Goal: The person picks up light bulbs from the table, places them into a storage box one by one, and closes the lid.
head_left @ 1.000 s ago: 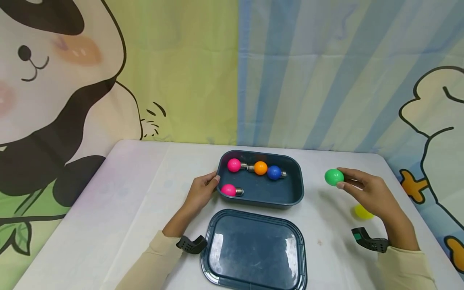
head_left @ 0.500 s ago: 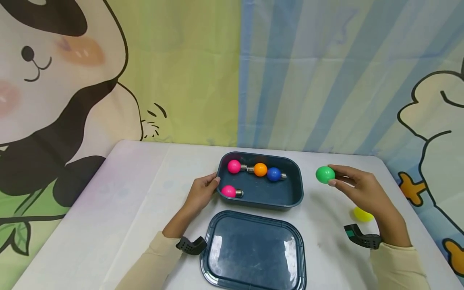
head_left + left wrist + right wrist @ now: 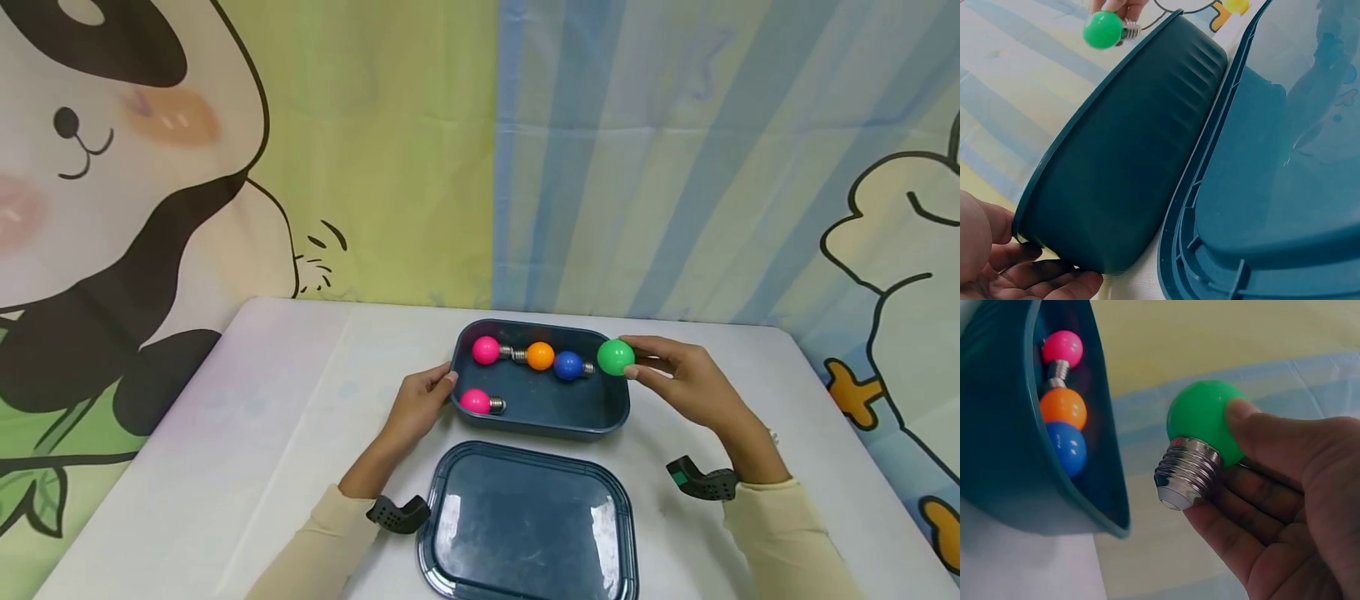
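A dark blue box [image 3: 555,423] holds two pink light bulbs [image 3: 475,401], an orange light bulb [image 3: 540,356] and a blue light bulb [image 3: 568,365], all lying on their sides. My left hand [image 3: 417,403] grips the box's left end, thumb at the rim and fingers against the outer wall. My right hand [image 3: 686,379] pinches a green light bulb [image 3: 616,357] by its globe at the box's right rim. Its bare metal screw base [image 3: 1189,469] shows in the right wrist view.
The box's dark blue lid [image 3: 528,525] lies on the white table [image 3: 300,467], in front of the box. Part of a yellow round thing [image 3: 1235,5] appears at the top of the left wrist view. A cartoon-printed curtain [image 3: 420,150] hangs behind the table.
My right hand has carried the green light bulb leftward, from beside the box to its right rim. My left hand stays on the box. The yellow thing is now hidden in the head view.
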`<state>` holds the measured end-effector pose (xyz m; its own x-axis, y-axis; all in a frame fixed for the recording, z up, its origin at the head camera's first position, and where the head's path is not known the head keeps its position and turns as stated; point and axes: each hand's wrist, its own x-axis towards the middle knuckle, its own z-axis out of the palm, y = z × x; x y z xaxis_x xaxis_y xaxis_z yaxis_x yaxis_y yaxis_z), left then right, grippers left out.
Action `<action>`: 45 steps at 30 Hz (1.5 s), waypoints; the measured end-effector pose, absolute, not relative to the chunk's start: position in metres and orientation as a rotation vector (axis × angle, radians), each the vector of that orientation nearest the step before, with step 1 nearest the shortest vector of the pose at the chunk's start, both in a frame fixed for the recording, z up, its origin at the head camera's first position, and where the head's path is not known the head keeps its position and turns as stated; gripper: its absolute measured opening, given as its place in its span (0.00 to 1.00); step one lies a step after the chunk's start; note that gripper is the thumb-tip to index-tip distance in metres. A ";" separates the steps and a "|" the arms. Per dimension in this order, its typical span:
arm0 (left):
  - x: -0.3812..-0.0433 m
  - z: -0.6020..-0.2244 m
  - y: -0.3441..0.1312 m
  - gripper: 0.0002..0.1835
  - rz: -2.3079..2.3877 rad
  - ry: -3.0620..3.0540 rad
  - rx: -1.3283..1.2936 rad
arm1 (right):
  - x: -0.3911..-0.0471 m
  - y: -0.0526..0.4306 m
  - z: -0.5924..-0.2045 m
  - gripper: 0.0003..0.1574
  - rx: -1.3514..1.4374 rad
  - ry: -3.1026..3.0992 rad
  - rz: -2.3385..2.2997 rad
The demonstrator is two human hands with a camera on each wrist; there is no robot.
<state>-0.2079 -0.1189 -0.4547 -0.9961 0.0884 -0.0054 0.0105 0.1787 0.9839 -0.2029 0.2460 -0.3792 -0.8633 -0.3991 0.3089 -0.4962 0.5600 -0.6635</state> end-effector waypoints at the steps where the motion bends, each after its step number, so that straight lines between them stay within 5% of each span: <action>1: -0.210 -0.460 -0.119 0.23 1.976 2.369 0.093 | -0.205 0.242 -0.380 0.25 0.794 -2.670 1.195; 45: -0.209 -0.457 -0.121 0.23 1.970 2.362 0.096 | -0.272 0.134 -0.376 0.23 1.475 -3.146 0.877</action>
